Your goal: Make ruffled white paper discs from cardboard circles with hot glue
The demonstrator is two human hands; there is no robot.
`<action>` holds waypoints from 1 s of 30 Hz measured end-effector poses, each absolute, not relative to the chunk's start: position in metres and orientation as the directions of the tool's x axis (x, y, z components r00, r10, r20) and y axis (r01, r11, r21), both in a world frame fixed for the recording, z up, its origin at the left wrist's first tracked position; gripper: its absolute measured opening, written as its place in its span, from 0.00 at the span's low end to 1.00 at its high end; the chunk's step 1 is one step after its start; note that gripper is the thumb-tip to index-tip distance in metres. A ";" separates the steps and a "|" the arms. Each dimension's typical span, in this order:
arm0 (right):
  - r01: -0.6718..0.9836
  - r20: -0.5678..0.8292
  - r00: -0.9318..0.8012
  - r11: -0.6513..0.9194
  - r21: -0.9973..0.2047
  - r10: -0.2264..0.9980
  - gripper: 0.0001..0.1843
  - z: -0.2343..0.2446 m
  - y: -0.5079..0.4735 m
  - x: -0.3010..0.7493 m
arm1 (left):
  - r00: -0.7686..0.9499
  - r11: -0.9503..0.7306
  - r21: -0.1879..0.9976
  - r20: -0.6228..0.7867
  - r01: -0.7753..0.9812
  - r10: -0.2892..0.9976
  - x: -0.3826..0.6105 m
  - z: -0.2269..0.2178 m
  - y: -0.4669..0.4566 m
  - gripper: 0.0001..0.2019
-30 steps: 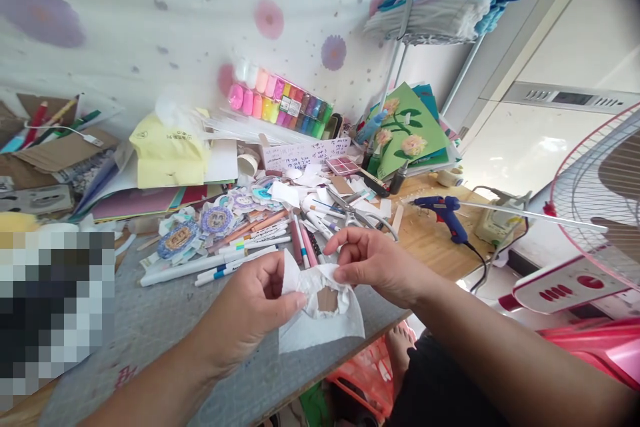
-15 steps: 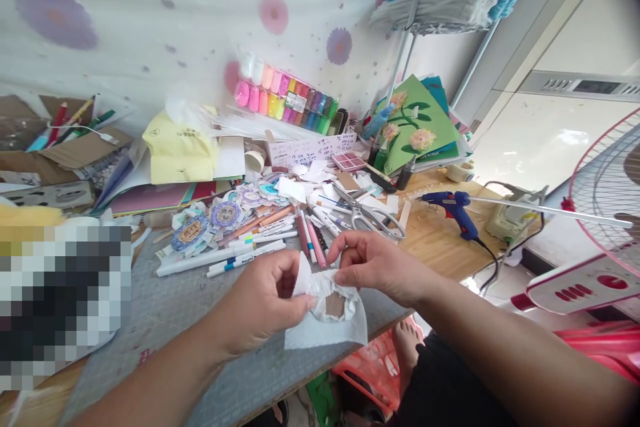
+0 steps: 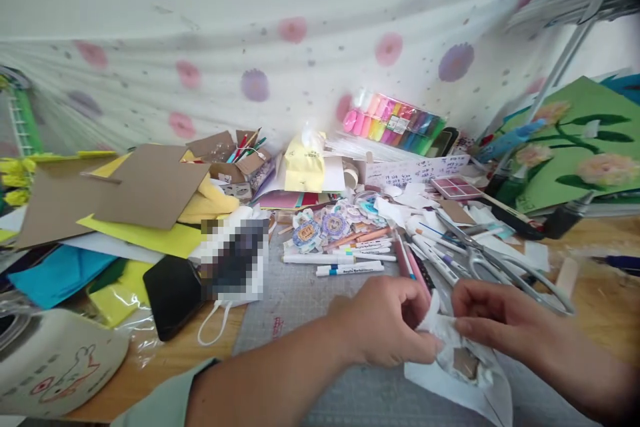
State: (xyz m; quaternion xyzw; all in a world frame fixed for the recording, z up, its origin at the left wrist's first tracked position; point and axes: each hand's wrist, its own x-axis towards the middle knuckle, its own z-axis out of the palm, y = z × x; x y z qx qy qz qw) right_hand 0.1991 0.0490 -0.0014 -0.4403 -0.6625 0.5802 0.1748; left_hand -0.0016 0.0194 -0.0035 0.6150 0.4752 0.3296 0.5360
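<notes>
My left hand is closed, with thumb and fingers pinching the upper left edge of a crumpled white tissue-like paper. A patch of brown cardboard shows through the ragged opening in its middle. On the opposite side my right hand is closed too, its thumb and forefinger at the paper's upper edge. Both hands are low over the grey cutting mat. Just beyond them lie several markers and a pair of scissors.
Paper scraps and flower-like cutouts lie behind the markers. To the left are cardboard sheets, a black phone-like object and a white container with a drawing. A colourful clay set leans at the back.
The view has turned left, so the hands and paper now appear farther right and lower. Both hands still hold the white paper, and the left part of the table has come into sight.
</notes>
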 end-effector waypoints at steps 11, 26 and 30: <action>-0.281 -0.179 -0.428 -0.319 -0.905 0.886 0.13 -0.009 0.044 0.204 | 0.264 0.218 0.917 -0.132 -0.333 0.956 0.000 -0.006 0.033 0.15; -0.275 -0.125 -0.385 -0.243 -0.930 0.914 0.17 -0.004 0.032 0.196 | 0.205 0.110 0.984 -0.080 -0.143 0.976 -0.001 -0.007 0.023 0.13; -0.209 -0.155 -0.340 -0.235 -0.949 0.928 0.18 0.001 0.035 0.195 | 0.201 0.099 0.988 -0.074 -0.117 0.977 0.000 -0.005 0.020 0.11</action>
